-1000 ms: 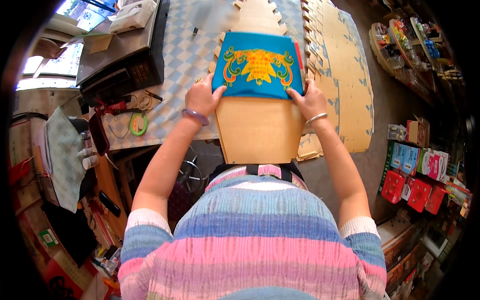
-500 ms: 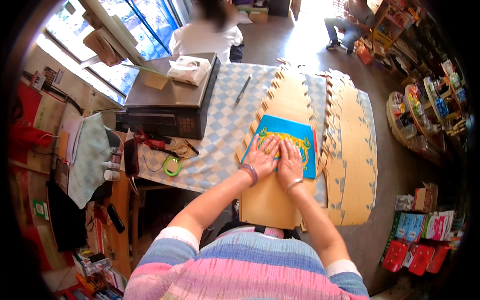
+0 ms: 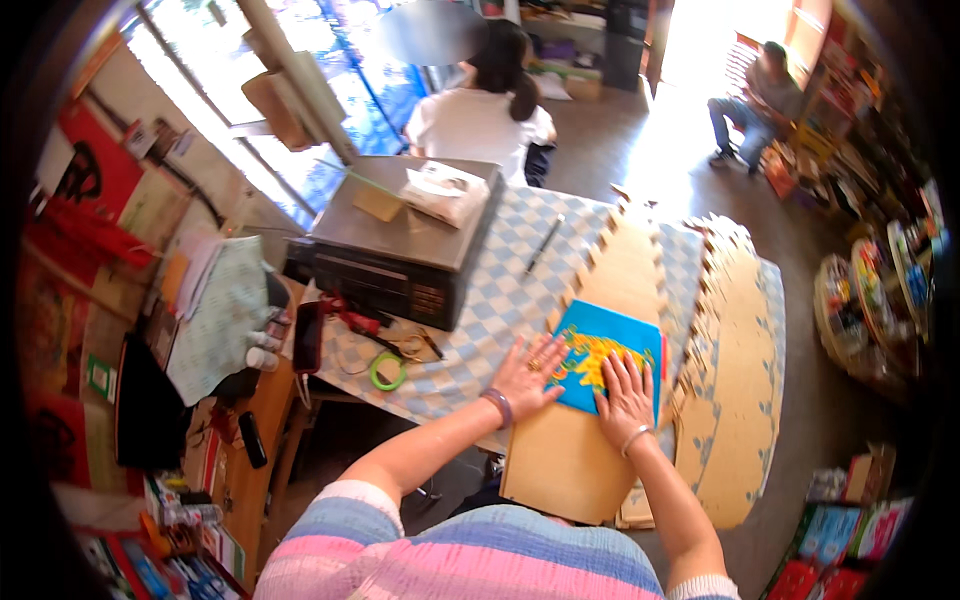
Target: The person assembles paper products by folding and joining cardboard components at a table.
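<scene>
A flat blue sheet with a raised-looking yellow pattern [image 3: 612, 326] lies on a long light wooden board [image 3: 570, 465] with notched upper edges. My left hand [image 3: 527, 382] rests flat at the sheet's left edge, fingers spread; a ring and a purple bangle are on it. Across the right part of the pattern lies my right hand [image 3: 626, 402], palm down, fingers stretched out, with a silvery bangle at the wrist. Neither hand grips anything. A thin red edge shows beside the sheet on the right.
More notched boards [image 3: 740, 400] lie to the right on the checked tablecloth [image 3: 505, 265]. At the left stand a metal-topped scale [image 3: 405, 235] with a tissue pack [image 3: 445, 193], a green ring of tape [image 3: 387, 371] and a phone [image 3: 307, 338]. Two people sit beyond the table.
My hands have drawn apart: the left to the sheet's left edge, the right over its right half. More of the yellow pattern shows between them. The whole view has shifted.
</scene>
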The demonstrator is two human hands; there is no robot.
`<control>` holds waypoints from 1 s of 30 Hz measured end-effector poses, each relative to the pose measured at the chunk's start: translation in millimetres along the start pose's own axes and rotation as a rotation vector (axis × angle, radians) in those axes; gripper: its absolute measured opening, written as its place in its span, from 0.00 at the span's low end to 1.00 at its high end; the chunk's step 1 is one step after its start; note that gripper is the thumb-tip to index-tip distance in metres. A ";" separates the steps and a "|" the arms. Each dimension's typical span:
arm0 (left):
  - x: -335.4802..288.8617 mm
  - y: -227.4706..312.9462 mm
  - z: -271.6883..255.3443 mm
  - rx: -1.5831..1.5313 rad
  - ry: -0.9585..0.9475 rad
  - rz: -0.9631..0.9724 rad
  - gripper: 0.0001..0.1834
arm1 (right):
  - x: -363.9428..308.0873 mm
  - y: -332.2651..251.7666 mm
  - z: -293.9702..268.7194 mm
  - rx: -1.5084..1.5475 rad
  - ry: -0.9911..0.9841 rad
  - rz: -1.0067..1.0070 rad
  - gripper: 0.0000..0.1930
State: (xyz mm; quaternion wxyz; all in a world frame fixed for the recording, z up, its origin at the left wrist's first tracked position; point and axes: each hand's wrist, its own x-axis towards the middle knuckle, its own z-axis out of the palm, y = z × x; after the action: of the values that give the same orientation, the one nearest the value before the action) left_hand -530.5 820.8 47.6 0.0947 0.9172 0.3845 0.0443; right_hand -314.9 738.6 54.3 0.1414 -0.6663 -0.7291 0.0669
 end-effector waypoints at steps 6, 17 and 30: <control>4.0 -3.2 4.6 0.005 0.011 0.032 0.37 | -6.8 26.6 -1.9 0.742 0.295 0.085 0.30; -22.4 1.2 9.7 -0.588 0.270 -0.193 0.32 | -30.7 64.6 -2.9 0.125 0.418 0.424 0.32; -13.9 -13.9 30.1 -1.430 0.980 -0.563 0.15 | 35.0 -40.3 -144.8 0.189 0.685 -0.380 0.07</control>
State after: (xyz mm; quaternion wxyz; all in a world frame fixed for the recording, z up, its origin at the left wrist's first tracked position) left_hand -545.3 816.2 15.2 0.4740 0.3907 0.4722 0.6322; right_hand -313.0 756.0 207.6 0.4466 -0.4874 -0.7407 -0.1197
